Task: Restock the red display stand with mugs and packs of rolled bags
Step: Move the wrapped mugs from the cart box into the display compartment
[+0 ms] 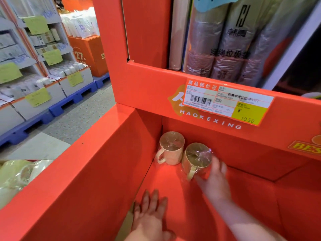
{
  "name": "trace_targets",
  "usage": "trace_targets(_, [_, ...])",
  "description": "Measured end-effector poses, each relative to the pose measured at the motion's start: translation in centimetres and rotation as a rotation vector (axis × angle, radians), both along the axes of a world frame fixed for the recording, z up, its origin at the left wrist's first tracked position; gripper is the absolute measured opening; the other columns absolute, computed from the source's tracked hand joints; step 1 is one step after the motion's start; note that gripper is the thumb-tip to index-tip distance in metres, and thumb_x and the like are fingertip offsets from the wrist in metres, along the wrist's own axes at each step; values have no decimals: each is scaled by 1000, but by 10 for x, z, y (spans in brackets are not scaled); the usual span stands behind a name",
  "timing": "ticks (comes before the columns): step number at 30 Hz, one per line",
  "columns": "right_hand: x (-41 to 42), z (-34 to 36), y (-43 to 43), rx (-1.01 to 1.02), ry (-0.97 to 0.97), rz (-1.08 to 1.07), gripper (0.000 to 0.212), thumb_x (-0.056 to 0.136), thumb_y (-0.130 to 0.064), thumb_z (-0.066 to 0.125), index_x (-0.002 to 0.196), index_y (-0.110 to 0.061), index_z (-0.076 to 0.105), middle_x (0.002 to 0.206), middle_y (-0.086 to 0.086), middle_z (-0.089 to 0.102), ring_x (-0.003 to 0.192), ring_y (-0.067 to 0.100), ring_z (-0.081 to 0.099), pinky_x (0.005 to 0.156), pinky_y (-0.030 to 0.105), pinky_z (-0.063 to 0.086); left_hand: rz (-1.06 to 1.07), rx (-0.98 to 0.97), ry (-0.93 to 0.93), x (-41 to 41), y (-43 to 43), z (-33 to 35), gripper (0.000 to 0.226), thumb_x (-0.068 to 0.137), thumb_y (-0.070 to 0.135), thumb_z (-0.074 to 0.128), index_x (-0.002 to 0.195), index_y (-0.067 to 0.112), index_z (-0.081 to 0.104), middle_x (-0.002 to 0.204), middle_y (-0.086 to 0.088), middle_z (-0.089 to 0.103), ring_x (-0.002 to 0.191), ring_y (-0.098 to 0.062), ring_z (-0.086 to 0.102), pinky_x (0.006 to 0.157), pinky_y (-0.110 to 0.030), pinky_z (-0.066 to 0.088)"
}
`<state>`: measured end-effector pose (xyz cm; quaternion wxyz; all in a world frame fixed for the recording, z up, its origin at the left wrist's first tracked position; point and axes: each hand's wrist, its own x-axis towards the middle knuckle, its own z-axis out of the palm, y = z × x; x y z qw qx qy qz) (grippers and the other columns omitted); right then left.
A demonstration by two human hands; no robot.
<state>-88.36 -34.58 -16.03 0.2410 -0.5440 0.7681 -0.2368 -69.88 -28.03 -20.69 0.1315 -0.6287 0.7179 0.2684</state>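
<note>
Down in the low bin of the stand (pixel 86 171), the right hand (pixel 215 178) has a mug (pixel 197 157) by its side. The fingers (pixel 220 167) curl round the far wall and the thumb sits on the near side, just by the handle (pixel 191 173). The mug is tipped a little toward the camera, its base close to the bin floor. A second mug (pixel 171 147) stands upright in the back corner, just left of those fingers and very near the held one; I cannot tell whether they touch. The left hand (pixel 151 216) holds nothing. Its fingers (pixel 154 199) are straight and spread, low in the bin and well short of both mugs. Each mug is wrapped in clear film (pixel 206 152), so I would expect a slick, crinkly skin over something hard, fairly heavy for its size and easily chipped. A grip round the body looks safer than one on the film's gathered top, and it should go down gently so it does not knock its neighbour. The packs (pixel 231 40) stand on the shelf above the fingers; they look soft, light and easy to squeeze.
</note>
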Motion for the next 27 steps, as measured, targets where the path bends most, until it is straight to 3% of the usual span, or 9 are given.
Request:
trace_targets(3, [-1, -1, -14, 64, -20, 67, 79, 82, -16, 71, 147, -25, 27, 144, 12, 34, 122, 33, 52, 92, 37, 42, -7, -8, 14, 1, 3, -5, 101, 77, 56, 61, 151, 36, -4, 156, 3, -27, 141, -26, -29, 115, -54, -9])
trace_targets(7, [-6, 3, -29, 95, 49, 27, 71, 88, -15, 63, 147, -30, 27, 130, 17, 46, 117, 36, 54, 90, 38, 42, 8, 8, 4, -2, 3, -6, 102, 76, 55, 62, 150, 38, -5, 156, 5, -27, 141, -24, -29, 116, -53, -10])
trace_targets(12, [-10, 1, -42, 102, 169, 52, 74, 89, -16, 62, 148, -35, 22, 135, 17, 45, 114, 39, 57, 90, 42, 45, 32, 43, -7, -4, -3, -2, 102, 76, 53, 64, 150, 38, -5, 156, 6, -26, 142, -24, -28, 115, -53, -9])
trace_targets(18, [-19, -11, -45, 98, 245, 51, 78, 87, -8, 60, 148, -38, 21, 126, 15, 53, 112, 36, 59, 88, 40, 47, 37, 48, -15, -4, -3, -2, 103, 76, 53, 65, 150, 37, -5, 156, 6, -26, 142, -24, -29, 116, -54, -8])
trace_targets(27, [-18, -10, -42, 85, 212, 122, 74, 86, -20, 65, 146, -37, 26, 135, 14, 42, 115, 38, 56, 90, 41, 46, 27, 53, -33, -2, -2, -4, 104, 75, 55, 65, 150, 36, -4, 156, 3, -26, 142, -26, -29, 116, -55, -7])
